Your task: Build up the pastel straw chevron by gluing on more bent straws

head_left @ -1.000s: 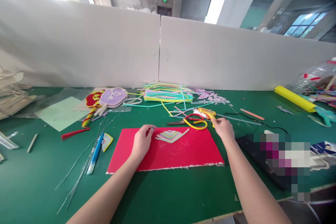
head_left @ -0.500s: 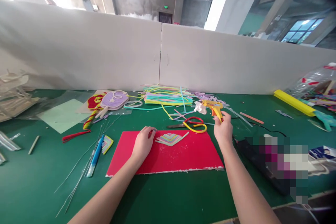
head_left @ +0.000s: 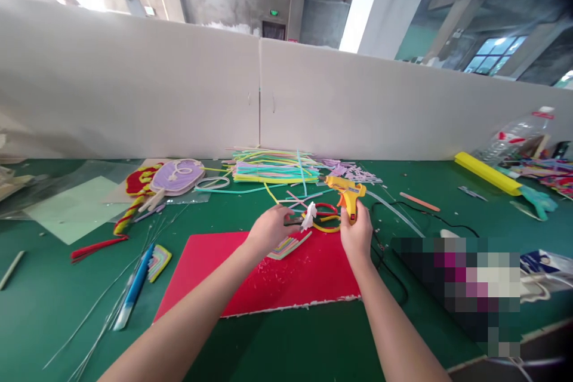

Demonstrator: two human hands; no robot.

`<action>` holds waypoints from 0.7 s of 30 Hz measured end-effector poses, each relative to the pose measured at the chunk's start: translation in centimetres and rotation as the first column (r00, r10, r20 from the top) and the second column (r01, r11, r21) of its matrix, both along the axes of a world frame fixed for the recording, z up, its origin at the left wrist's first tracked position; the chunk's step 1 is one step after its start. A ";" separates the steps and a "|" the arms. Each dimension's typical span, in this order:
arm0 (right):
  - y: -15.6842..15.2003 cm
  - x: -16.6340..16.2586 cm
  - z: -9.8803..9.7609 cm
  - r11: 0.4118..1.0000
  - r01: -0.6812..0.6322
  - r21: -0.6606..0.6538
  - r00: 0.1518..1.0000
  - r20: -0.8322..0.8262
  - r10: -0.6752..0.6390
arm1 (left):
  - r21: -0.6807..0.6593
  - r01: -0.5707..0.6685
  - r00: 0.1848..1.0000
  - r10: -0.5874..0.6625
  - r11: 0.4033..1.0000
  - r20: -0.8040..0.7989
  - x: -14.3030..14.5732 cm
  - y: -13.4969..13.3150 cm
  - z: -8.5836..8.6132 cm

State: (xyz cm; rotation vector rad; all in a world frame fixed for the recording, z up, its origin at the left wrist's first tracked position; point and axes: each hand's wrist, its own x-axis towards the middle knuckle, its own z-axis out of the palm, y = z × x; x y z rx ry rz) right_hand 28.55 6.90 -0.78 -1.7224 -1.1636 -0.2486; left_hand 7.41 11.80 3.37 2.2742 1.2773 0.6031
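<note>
My right hand (head_left: 357,236) is wrapped around the grip of a yellow hot glue gun (head_left: 351,189), held above the board with its nozzle to the left. My left hand (head_left: 271,228) is closed, its fingertips at a crumpled white tissue (head_left: 308,216) just below the nozzle. Under both hands lies a red foam board (head_left: 250,277). A fan of pastel strips (head_left: 289,246) rests on it, partly hidden by my left hand. Scissors (head_left: 329,228) with red and yellow handles lie behind, partly covered by the tissue.
Behind the board is a pile of pastel strips (head_left: 273,170). To the left are a purple fan-shaped piece (head_left: 176,177), a blue pen-like tool (head_left: 136,283), thin wires and a small striped piece (head_left: 159,262). A black cord (head_left: 403,286) runs on the right, near a bottle (head_left: 514,137).
The white tissue has come off the glue gun's nozzle and is now at my left fingertips. My left hand moved right; the glue gun moved left. The view shifted slightly right.
</note>
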 end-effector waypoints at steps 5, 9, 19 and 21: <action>-0.3 -0.4 0.5 0.993 -0.001 0.122 1.000 0.019 -0.001 | 0.024 0.046 0.998 -0.045 0.999 -0.040 3.4 0.0 -1.6; -0.7 -0.2 0.6 0.976 0.074 0.204 0.996 -0.067 -0.061 | 0.036 0.081 0.996 -0.079 0.996 -0.050 4.6 0.8 -1.6; -1.2 0.5 0.8 0.947 0.107 0.301 0.989 -0.126 -0.072 | -0.012 0.160 0.986 -0.160 0.987 -0.035 7.6 0.4 -0.7; -1.2 0.5 0.9 0.946 0.115 0.303 0.988 -0.134 -0.077 | -0.025 0.131 0.991 -0.131 0.991 0.019 8.3 0.8 -0.5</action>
